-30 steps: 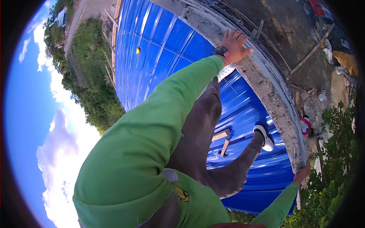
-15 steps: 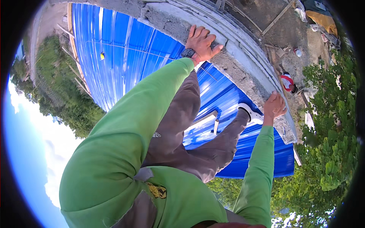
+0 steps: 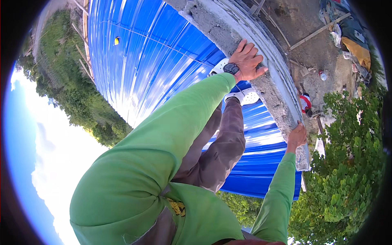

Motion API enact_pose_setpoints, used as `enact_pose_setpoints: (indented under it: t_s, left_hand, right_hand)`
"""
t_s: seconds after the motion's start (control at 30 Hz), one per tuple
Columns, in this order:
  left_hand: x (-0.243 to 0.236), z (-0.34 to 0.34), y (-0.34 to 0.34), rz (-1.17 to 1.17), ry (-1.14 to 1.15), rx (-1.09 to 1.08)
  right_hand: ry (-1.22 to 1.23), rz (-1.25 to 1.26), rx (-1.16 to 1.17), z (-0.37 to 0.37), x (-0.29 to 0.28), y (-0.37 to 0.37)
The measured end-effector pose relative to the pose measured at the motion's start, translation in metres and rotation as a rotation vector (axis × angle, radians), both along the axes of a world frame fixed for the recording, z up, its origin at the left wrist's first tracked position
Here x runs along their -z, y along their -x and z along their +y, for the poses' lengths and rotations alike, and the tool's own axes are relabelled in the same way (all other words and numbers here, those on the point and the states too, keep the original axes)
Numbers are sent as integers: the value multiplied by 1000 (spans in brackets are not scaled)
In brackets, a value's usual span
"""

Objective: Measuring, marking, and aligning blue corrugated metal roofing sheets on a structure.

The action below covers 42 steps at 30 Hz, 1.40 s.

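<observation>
Left hand [image 3: 248,62]: fingers spread flat on the ledge [image 3: 271,92], clasping nothing.
Right hand [image 3: 297,136]: bent over the ledge near its end; cannot tell how closed.
Ledge: concrete, under both hands.
Roof [image 3: 151,49]: blue, left of the ledge.
Person [image 3: 305,103]: right of the ledge.

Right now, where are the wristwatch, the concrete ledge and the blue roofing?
Wristwatch [image 3: 231,68]: head view, on its dark face.
Concrete ledge [image 3: 271,94]: head view, on its rough grey surface.
Blue roofing [image 3: 143,61]: head view, on its ribbed sheet.
</observation>
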<state>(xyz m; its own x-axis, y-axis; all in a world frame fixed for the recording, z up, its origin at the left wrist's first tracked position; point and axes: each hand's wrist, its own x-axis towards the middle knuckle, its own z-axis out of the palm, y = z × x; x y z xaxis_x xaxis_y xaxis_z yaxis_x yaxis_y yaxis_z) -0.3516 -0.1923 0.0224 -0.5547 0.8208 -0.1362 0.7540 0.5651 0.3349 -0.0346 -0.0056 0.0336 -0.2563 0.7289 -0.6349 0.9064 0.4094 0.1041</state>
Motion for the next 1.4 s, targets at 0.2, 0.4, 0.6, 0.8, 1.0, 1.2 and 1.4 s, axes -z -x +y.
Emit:
enact_pose_setpoints:
  t_s: [0.2,0.4,0.6,0.8,1.0,1.2,1.4]
  left_hand:
    - [8,16,-10,31,-254,-44]
    - [13,12,-8,91,-312,-62]
    - [11,6,-7,64,-293,-50]
    - [15,10,-12,0,-337,-50]
    - [28,6,-15,-252,-166,-1]
    - [9,-3,23,-633,-655,-85]
    - [67,-336,123,-32,-116,-582]
  right_hand:
    - [46,-38,-37,26,4,-22]
    - [-5,-169,-164,30,33,-40]
    - [-97,-187,-469,32,46,-62]
    - [-170,-161,-603,57,73,-110]
    - [-91,-629,-1004,51,34,-56]
    - [-555,-134,-1139,22,37,0]
    - [-28,378,-656,-201,-19,200]
